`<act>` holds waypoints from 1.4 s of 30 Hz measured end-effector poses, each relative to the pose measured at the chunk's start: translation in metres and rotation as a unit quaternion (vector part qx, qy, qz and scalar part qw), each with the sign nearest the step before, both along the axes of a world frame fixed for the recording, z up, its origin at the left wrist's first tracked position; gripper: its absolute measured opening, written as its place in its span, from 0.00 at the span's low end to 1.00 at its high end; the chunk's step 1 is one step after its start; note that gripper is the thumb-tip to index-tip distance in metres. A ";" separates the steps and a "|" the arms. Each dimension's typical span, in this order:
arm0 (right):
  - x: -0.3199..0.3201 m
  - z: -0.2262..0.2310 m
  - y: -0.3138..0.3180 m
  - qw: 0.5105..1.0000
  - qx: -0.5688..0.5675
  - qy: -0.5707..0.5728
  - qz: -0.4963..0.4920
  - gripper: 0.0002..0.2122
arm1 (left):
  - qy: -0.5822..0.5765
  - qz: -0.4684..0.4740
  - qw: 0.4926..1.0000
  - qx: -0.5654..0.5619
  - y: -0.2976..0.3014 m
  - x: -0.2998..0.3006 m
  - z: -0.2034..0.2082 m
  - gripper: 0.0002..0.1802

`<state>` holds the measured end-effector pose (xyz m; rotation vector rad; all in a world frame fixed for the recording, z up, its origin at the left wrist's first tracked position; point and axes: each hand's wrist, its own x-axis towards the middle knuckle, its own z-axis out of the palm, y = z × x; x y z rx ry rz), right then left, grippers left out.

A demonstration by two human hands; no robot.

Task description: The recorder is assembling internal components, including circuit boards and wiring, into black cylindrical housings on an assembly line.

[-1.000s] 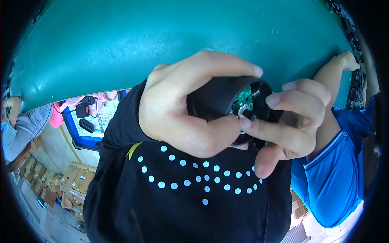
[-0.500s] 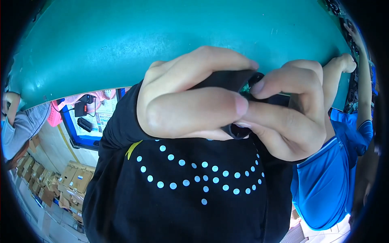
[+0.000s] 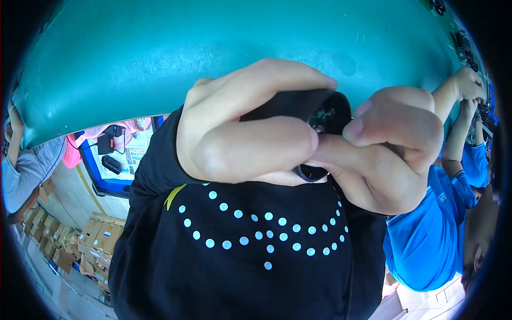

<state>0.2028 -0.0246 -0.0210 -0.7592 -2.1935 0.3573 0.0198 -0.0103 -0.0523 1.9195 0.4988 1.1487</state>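
A: First entry?
B: Cup [image 3: 282, 105]: black, hollow, held in the air at the bench's [image 3: 160, 64] near edge, mouth turned to the right. Dim green part [image 3: 324, 115] inside, detail unclear.
A: Latest change?
B: The right hand [image 3: 394, 144]: upper fingers drawn back from the rim, mouth more exposed than half a second ago. Left grip much the same. Meaning, by judgement: the cup is being steadied while handling at its mouth is unfinished.
A: Cup against hands?
B: Within the left hand [image 3: 240, 128], which is wrapped round it, thumb across the mouth's lower part. Right hand just beside the mouth, fingers bent, one fingertip hidden behind the left thumb; whether it has hold of anything, cannot tell.
A: Surroundings?
B: Blue-framed tray [image 3: 114, 188], beyond the bench's near edge, leftward. Co-worker's hand [image 3: 469, 84], at the bench's right edge.
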 end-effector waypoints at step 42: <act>0.021 0.005 -0.010 0.981 -0.191 0.025 0.007 0.08 | 0.008 -0.126 0.936 -0.327 -0.005 0.009 -0.005 0.35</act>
